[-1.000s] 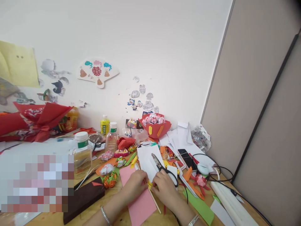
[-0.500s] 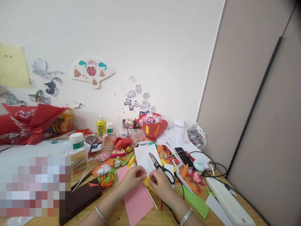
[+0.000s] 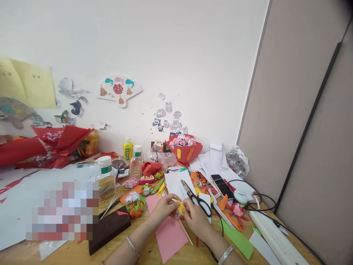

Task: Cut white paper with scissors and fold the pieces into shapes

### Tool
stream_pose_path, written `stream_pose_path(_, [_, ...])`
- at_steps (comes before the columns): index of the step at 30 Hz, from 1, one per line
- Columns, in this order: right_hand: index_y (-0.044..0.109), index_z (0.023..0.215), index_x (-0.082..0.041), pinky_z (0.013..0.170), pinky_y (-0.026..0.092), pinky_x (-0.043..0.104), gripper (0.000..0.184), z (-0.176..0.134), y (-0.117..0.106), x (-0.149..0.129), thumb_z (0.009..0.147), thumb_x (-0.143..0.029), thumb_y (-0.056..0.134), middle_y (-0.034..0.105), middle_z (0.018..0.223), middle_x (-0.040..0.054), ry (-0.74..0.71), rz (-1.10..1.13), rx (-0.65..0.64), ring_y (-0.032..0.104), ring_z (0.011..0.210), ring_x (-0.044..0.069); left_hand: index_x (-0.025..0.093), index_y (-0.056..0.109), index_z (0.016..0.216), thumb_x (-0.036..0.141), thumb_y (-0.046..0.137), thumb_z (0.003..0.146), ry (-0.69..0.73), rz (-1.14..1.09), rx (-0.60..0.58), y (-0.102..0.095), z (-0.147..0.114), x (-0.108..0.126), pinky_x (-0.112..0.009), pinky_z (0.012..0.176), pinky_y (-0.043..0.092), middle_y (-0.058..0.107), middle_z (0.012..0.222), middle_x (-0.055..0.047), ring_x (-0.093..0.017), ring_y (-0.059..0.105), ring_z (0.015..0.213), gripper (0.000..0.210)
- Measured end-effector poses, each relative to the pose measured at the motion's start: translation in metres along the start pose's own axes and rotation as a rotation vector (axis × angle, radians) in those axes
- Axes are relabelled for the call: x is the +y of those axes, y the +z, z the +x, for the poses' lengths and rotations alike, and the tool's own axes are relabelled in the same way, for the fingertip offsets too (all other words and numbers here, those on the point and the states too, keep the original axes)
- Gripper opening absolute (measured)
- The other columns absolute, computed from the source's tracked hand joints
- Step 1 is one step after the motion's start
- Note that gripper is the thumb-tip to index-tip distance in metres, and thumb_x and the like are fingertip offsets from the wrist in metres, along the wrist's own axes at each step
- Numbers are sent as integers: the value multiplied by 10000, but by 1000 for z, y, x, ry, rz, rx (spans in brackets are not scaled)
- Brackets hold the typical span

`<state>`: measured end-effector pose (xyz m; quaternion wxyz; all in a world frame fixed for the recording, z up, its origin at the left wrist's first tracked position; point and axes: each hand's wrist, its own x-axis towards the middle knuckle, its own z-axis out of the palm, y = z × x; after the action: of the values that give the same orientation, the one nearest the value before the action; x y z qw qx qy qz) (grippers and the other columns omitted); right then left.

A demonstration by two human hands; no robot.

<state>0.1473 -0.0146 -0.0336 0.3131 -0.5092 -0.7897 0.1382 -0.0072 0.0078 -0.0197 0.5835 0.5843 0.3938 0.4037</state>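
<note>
Between the fingertips of both hands is a small strip of yellow paper (image 3: 180, 207). My left hand (image 3: 166, 208) pinches its left side, and my right hand (image 3: 194, 214) grips it from the right. Beneath them lies a sheet of pink paper (image 3: 171, 239), with a thin pale stick (image 3: 186, 231) along its right side. Just behind my right hand, black-handled scissors (image 3: 196, 198) rest on white paper (image 3: 174, 182), blades pointing away from me. The strip's lower part is covered by my fingers.
Crumpled paper flowers (image 3: 135, 209) and a dark brown block (image 3: 110, 229) are on the left. A red bouquet (image 3: 184, 149) stands by the wall. On the right are a phone (image 3: 222, 186), a mouse (image 3: 241, 196), green paper (image 3: 236, 239) and a white power strip (image 3: 277, 239) with black cables.
The view has turned left, so the scene sits further right. Both hands still hold the yellow paper, which now appears shorter and more upright between the fingers.
</note>
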Motion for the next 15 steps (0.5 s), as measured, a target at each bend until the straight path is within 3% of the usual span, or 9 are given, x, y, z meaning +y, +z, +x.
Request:
stream_pose_path(3, [514,969,-187,535,307,220,192,0,0,0,876,-200,346,636,702,19,-13,-13,-18,579,627,165,167,522,776,442,697,578,-54,-121,-44,-1,-1,0,-239,496,443,592,478,40,-113,564,431,382])
stream_pose_path(8, [525,1018,-205,574,334,217,230,-1,-3,-2,903,-299,349,654,753,19,-54,-18,-17,596,683,165,158,519,772,430,765,528,10,-211,-20,-5,2,-2,-247,566,456,612,531,36,-111,592,487,441])
stream_pose_path(15, [539,896,-206,537,296,222,207,-1,-6,-4,903,-237,335,651,717,18,-83,-165,-11,596,648,162,166,479,657,550,714,536,58,-116,53,-8,8,-5,-220,445,396,563,457,51,-87,510,366,466])
